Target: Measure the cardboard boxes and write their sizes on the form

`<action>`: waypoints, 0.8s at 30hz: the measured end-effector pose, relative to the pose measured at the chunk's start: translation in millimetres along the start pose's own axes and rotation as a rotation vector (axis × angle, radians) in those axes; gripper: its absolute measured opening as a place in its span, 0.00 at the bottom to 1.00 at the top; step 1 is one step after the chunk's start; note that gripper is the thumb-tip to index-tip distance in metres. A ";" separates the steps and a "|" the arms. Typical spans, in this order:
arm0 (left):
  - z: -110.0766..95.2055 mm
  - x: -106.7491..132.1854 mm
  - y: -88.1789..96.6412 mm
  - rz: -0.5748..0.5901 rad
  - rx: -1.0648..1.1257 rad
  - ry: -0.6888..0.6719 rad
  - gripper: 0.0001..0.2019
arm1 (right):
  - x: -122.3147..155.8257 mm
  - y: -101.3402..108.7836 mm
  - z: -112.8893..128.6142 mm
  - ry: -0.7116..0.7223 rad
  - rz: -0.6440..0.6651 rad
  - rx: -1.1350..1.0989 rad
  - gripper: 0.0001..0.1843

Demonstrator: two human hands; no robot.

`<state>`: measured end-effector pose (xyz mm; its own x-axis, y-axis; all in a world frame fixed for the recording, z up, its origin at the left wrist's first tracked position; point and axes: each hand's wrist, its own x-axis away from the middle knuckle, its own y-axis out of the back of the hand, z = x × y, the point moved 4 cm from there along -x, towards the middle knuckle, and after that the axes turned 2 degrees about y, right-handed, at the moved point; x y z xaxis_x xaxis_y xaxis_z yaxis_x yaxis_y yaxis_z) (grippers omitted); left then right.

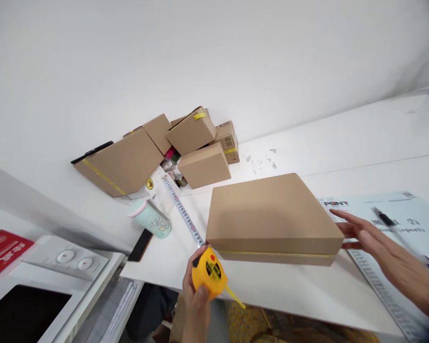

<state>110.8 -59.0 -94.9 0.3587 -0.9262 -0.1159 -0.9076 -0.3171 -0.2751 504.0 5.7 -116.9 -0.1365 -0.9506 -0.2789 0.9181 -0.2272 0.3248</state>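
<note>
My left hand (196, 305) is wrapped round a yellow tape measure (210, 274) near the table's front edge. Its metal blade (182, 209) is drawn out, slanting up and left past the box's left side; a yellow strap hangs from the case. Just right of the tape lies a closed brown cardboard box (268, 214) with yellow tape along its front side. At the box's right end is my right hand (372, 238), fingers stretched out against or close beside it; some fingertips are hidden by the box, so I cannot tell if they touch.
Several cardboard boxes (204, 166) are stacked at the back left against the wall. A mint-green cup (152, 219) and a dark flat phone-like object (140, 245) stand left of the blade. A printed sheet (407, 228) with a pen (386, 218) lies right. A microwave (57, 276) is lower left.
</note>
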 end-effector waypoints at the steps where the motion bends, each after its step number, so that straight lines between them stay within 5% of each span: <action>1: 2.2 -2.2 -4.3 0.015 0.014 0.015 0.43 | 1.7 -4.5 5.0 0.044 0.031 0.008 0.31; 5: -18.0 -14.5 -26.9 0.077 0.036 -0.012 0.42 | -16.1 -2.5 40.8 0.123 0.032 0.158 0.35; 10: -57.8 -43.7 -50.3 0.223 -0.005 -0.155 0.40 | -69.1 9.1 82.4 -0.084 -0.086 0.237 0.33; 14: -69.6 -28.0 -68.2 0.287 -0.097 -0.293 0.43 | -110.4 -5.7 104.3 -0.055 -0.079 0.189 0.28; 19: -33.3 23.1 -93.7 0.378 -0.163 0.020 0.18 | -142.4 -28.2 105.4 -0.023 0.043 0.047 0.26; 24: 14.7 40.5 -114.3 0.457 -0.168 0.202 0.22 | -150.2 -30.6 104.0 -0.024 0.112 -0.062 0.23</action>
<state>232.3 -57.3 -82.2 -0.1163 -0.9932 0.0028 -0.9900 0.1157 -0.0811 457.7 133.4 9.0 -0.0402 -0.9743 -0.2218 0.9492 -0.1066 0.2962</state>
